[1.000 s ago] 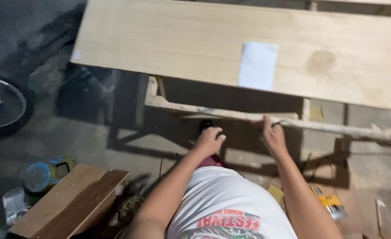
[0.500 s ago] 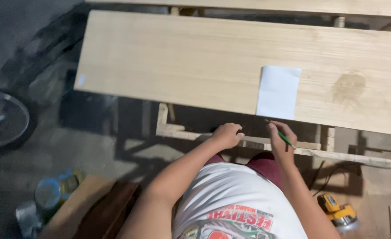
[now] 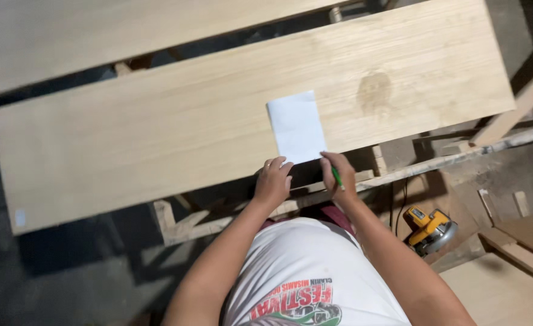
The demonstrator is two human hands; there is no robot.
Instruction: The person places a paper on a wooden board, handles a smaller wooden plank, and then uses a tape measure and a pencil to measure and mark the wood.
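a dim workshop floor of grey concrete lies under everything, and a long pale wooden board (image 3: 158, 133) spans the view from the left, resting flat on a rough timber frame (image 3: 194, 220) whose rails show beneath its near edge; laid across like that, the board gives a level face at working height. a second plank (image 3: 97, 30) runs along the top, just beyond it.

moving right, the left hand (image 3: 272, 181) rests at the board's near edge with fingers loosely curled, gripping nothing, its fingertips touching the wood just beside the lower left corner of a white paper sheet (image 3: 296, 127). the sheet lies flat on the board, a little tilted, its bottom edge near the board's edge, where both hands can reach it.

the right hand (image 3: 339, 175) is closed around a green pencil (image 3: 337, 177), its fingertips at the sheet's lower right corner, seemingly to pin it. whether the pencil tip touches anything i cannot tell.

further right, a yellow circular saw (image 3: 429, 229) sits on the floor, well apart, beside loose timber offcuts (image 3: 520, 241).
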